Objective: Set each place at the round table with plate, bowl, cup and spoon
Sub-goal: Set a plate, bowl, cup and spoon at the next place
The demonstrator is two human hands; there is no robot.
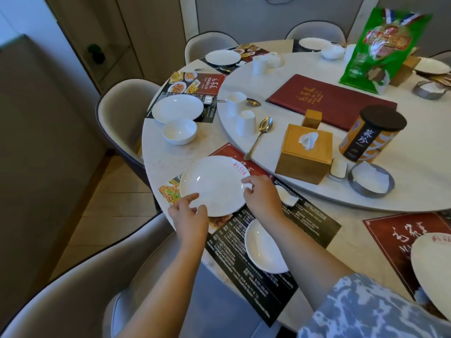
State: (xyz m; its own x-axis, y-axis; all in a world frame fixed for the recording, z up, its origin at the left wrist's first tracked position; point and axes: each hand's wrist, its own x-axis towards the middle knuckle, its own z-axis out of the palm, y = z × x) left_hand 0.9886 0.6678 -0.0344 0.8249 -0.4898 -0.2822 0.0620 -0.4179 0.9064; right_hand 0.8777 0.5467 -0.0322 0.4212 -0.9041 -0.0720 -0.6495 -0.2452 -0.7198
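marble round table (170,164) — placemats (288,230), grey chairs (122,113) around — wood floor (102,206).

Both hands (189,211) grip plate (214,185) (white).

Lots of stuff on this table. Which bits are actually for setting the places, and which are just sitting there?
For the setting: the plate both hands hold, left hand, right hand; bowl; upturned cups; spoon.

Just lying about: tissue box, red menu, green bag, orange tin.
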